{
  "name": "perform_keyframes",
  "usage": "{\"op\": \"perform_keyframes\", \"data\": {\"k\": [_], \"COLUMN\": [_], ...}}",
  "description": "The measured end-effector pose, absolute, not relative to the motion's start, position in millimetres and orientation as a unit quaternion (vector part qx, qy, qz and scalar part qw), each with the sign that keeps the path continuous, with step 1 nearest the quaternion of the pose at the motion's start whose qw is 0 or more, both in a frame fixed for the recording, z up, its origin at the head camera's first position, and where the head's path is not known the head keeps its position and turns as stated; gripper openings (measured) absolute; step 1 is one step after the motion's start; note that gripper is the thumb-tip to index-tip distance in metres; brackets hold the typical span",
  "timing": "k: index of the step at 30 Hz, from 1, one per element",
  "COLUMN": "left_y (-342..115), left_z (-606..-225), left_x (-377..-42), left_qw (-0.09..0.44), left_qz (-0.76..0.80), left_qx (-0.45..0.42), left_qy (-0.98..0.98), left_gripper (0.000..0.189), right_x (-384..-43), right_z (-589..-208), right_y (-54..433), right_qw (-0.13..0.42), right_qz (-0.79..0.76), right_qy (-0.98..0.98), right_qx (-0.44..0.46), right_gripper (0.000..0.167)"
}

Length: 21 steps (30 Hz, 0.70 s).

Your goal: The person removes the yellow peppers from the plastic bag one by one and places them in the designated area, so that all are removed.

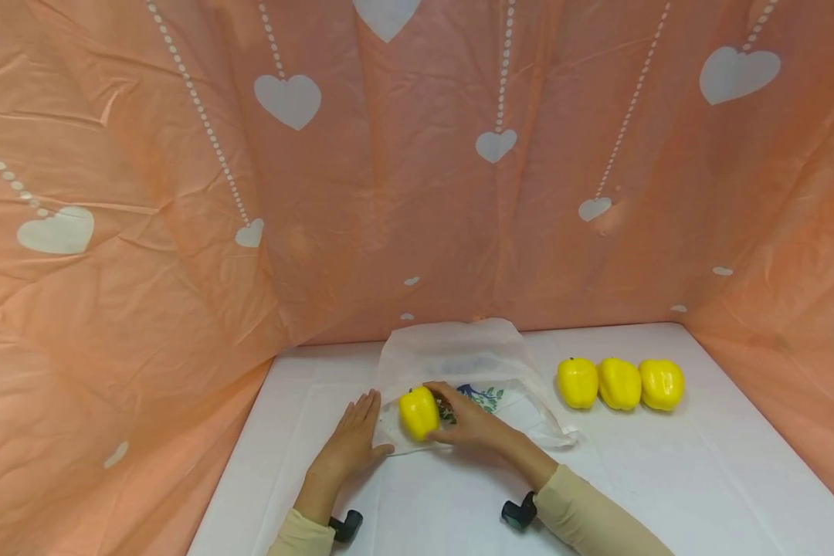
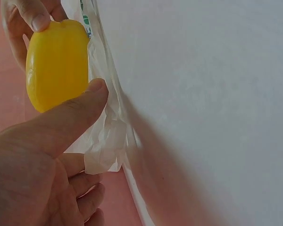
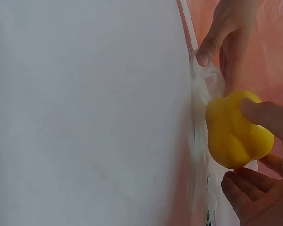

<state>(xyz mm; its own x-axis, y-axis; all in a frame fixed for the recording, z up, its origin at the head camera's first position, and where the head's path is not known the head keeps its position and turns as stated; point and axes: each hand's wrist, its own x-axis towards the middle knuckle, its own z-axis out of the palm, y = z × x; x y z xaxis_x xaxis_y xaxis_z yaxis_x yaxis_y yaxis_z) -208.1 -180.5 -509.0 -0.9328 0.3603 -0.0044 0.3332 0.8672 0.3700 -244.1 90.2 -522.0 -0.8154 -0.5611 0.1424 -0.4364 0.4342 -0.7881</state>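
A yellow bell pepper (image 1: 419,414) is held by my right hand (image 1: 469,423), with the thumb and fingers around its right side. It is over the left part of a thin whitish plastic bag (image 1: 452,351) that lies on the table and bears a green and blue print. My left hand (image 1: 347,446) rests at the bag's left edge with its fingers extended. In the left wrist view, the left thumb (image 2: 78,110) lies along the bag's edge, close to the pepper. The right thumb (image 3: 264,113) presses on the pepper in the right wrist view.
Three more yellow bell peppers (image 1: 620,384) stand in a row to the right of the bag on the white-covered table (image 1: 667,479). An orange curtain with white hearts (image 1: 417,193) hangs behind the table and at both sides.
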Motion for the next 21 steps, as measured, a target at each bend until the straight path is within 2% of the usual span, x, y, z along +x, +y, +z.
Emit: {"op": "perform_keyframes", "data": {"k": [21], "left_y": [-179], "left_z": [-509], "left_x": [-209], "left_qw": [0.039], "left_qz": [0.188], "left_qx": [0.181], "left_qy": [0.965], "left_gripper": [0.098], "right_x": [-234], "right_z": [-516], "right_y": [116], "right_qw": [0.047], "right_qz": [-0.450], "right_qy": [0.847], "right_qx": [-0.278], "right_gripper": [0.083]}}
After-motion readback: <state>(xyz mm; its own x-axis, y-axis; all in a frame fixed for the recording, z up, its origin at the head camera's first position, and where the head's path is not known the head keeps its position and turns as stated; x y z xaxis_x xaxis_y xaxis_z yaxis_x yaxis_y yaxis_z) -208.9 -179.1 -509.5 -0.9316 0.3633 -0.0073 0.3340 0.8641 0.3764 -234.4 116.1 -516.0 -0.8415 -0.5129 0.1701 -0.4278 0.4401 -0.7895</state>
